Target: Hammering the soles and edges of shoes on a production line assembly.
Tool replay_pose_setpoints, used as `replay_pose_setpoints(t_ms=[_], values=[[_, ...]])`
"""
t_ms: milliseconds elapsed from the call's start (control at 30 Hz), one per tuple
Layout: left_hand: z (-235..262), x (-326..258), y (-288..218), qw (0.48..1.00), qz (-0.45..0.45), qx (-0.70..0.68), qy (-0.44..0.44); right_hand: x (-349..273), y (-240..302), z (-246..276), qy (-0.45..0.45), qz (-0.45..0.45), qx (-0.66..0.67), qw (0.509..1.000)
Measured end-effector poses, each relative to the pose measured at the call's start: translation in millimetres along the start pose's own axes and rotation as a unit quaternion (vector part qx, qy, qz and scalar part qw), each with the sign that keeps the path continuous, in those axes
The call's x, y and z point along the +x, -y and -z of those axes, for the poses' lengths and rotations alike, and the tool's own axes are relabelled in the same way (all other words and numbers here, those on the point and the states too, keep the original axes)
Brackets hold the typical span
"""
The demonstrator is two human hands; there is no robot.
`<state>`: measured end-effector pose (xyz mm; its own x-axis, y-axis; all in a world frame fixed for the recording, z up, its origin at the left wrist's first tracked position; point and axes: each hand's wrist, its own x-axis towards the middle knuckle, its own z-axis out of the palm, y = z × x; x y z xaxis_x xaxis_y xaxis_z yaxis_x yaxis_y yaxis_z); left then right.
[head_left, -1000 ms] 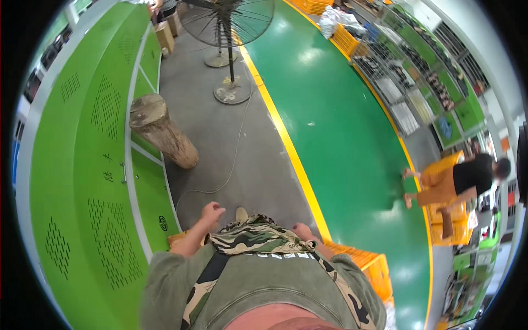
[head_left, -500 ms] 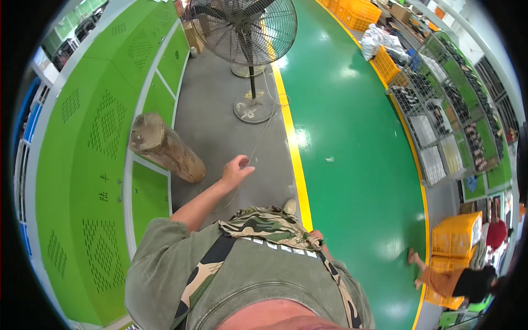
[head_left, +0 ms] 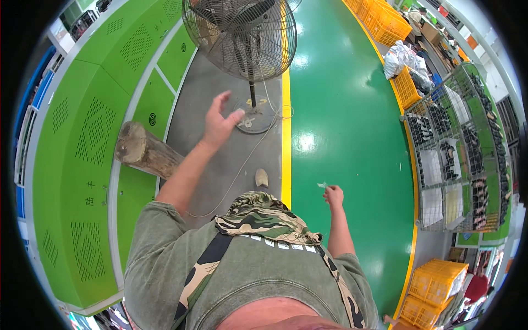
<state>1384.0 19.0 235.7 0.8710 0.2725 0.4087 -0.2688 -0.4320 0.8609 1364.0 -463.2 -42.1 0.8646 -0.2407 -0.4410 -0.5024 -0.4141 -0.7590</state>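
My left hand (head_left: 220, 122) reaches forward with thumb and fingers spread, holding nothing. It appears just in front of the round base of a black caged stand fan (head_left: 239, 38). A thick wooden log (head_left: 146, 148) stands to the left of my left forearm, which covers part of it. Out to my right, over the green floor, my right hand (head_left: 334, 196) has its fingers curled; whether anything is inside them is hidden. A small pale scrap (head_left: 322, 185) shows beside its fingertips, seemingly on the floor.
Green lockers (head_left: 82, 165) line the left side. A thin cable (head_left: 236, 181) loops across the grey floor from the fan. Past the yellow line (head_left: 286, 148), a wire rack (head_left: 459, 154) with goods, orange crates (head_left: 434, 283) and white bags (head_left: 404, 58) stand on the right.
The view has advanced towards the fan. My left hand has moved forward and spread wider. My right arm has swung out to the right into view. The walking person at right has nearly left the picture.
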Motion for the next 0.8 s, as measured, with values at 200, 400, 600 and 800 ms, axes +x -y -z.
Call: replay_pose_setpoints(t_ms=[200,400,600,800], values=[[-2.7,155.6,-28.3,0.983,-0.151,0.010,-0.100,80.4,166.4,-37.2,0.049,0.105,0.096,0.989],[-33.8,307.0,-73.4,0.919,-0.345,0.142,-0.131,166.5,289.0,-45.2,0.059,0.171,0.096,0.979],[-65.5,403.1,-78.9,0.836,-0.431,0.339,-0.018,232.2,448.0,-70.0,0.086,0.292,0.105,0.947],[-80.3,447.9,-60.6,0.773,-0.357,0.517,0.087,296.6,604.6,-145.3,0.027,0.538,-0.019,0.842]])
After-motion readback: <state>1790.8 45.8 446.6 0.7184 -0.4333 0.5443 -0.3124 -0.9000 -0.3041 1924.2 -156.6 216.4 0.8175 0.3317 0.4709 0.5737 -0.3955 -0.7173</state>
